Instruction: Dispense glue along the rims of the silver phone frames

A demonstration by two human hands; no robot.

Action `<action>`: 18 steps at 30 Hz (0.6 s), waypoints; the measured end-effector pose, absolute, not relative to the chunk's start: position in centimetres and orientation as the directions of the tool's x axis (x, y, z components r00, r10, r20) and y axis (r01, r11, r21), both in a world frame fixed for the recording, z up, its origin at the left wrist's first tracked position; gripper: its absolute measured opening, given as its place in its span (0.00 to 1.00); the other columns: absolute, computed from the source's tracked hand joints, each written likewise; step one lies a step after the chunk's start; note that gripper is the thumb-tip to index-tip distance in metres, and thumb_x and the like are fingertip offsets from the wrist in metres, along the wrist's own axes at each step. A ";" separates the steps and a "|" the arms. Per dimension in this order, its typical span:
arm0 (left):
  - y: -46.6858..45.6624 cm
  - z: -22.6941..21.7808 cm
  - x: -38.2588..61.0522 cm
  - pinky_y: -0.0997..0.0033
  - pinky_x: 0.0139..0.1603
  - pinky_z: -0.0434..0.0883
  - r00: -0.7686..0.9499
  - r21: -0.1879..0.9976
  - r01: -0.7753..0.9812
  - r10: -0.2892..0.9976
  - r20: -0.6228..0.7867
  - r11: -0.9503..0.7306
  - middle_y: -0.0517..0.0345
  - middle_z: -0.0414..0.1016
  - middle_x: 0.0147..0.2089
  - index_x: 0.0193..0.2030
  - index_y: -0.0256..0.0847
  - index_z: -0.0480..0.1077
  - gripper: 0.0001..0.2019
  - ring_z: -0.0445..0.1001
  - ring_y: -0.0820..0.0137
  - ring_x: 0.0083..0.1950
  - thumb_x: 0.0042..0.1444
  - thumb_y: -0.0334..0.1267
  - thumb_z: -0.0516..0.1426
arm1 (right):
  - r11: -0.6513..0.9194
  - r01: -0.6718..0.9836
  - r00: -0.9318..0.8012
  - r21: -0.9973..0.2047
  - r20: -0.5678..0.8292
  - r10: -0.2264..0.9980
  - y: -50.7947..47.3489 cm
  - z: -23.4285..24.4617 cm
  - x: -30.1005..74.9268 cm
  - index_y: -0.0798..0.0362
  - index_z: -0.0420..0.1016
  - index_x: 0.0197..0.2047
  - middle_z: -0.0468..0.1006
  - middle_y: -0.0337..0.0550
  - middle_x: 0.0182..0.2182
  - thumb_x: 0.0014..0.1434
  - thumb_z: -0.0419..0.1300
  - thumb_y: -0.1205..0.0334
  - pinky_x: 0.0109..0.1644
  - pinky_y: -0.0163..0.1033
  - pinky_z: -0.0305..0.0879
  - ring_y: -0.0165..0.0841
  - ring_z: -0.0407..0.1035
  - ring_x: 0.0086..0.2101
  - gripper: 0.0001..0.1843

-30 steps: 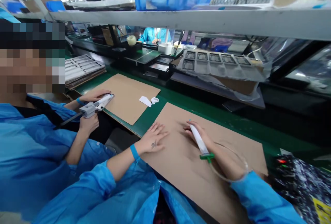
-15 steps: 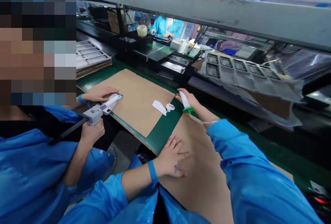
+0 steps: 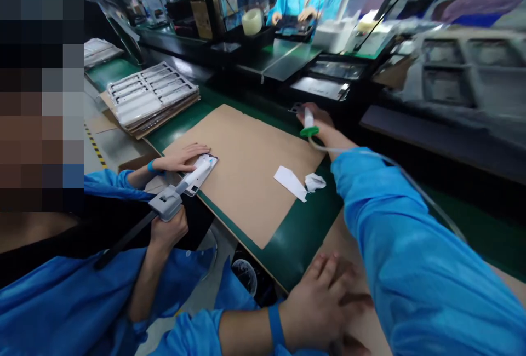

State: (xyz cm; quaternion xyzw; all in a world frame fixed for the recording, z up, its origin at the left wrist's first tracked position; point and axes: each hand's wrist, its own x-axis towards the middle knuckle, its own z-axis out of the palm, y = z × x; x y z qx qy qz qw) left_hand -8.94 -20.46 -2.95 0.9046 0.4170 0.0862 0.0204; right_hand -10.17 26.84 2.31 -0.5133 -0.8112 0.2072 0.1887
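My right hand (image 3: 322, 123) reaches forward to the back edge of the bench, wrapped round a white dispensing syringe (image 3: 308, 119) with a green cap and a thin clear tube trailing along my sleeve. Just beyond its fingers lies a small metal part (image 3: 295, 108), partly hidden. My left hand (image 3: 324, 301) is over the near brown cardboard sheet (image 3: 333, 231), fingers apart and somewhat blurred, holding nothing. A white paper piece (image 3: 290, 182) and a crumpled scrap (image 3: 315, 182) lie between my hands and the other cardboard sheet (image 3: 242, 148).
At left, a co-worker's hand (image 3: 169, 233) grips a grey dispensing gun (image 3: 166, 202) over a phone frame (image 3: 200, 175). Behind are stacked white trays (image 3: 152, 96), a tape roll (image 3: 252, 22) and a metal plate (image 3: 316, 89). Grey trays (image 3: 447, 65) stand at right.
The view has swung left and down. My right hand, with the syringe, has reached farther forward to the small metal part. My left hand appears lower and nearer.
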 end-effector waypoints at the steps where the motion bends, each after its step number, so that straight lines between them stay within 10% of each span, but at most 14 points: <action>1: -20.5 -3.0 -8.9 0.34 0.85 0.62 0.636 0.080 0.756 0.757 0.150 -0.650 0.43 0.62 0.87 0.84 0.53 0.68 0.51 0.61 0.30 0.87 0.61 0.78 0.64 | 0.382 0.759 -0.399 -0.527 0.087 0.913 27.3 2.1 -10.2 0.60 0.65 0.81 0.81 0.66 0.67 0.82 0.60 0.55 0.68 0.56 0.71 0.52 0.78 0.62 0.31; 18: -20.6 -1.5 -9.7 0.37 0.86 0.58 0.578 0.016 0.797 0.769 0.275 -0.604 0.43 0.65 0.86 0.84 0.52 0.68 0.43 0.64 0.35 0.85 0.72 0.74 0.56 | 0.370 0.856 -0.393 -0.362 0.010 0.919 28.6 2.0 -6.5 0.70 0.59 0.82 0.77 0.83 0.67 0.72 0.71 0.41 0.63 0.53 0.61 0.54 0.75 0.66 0.52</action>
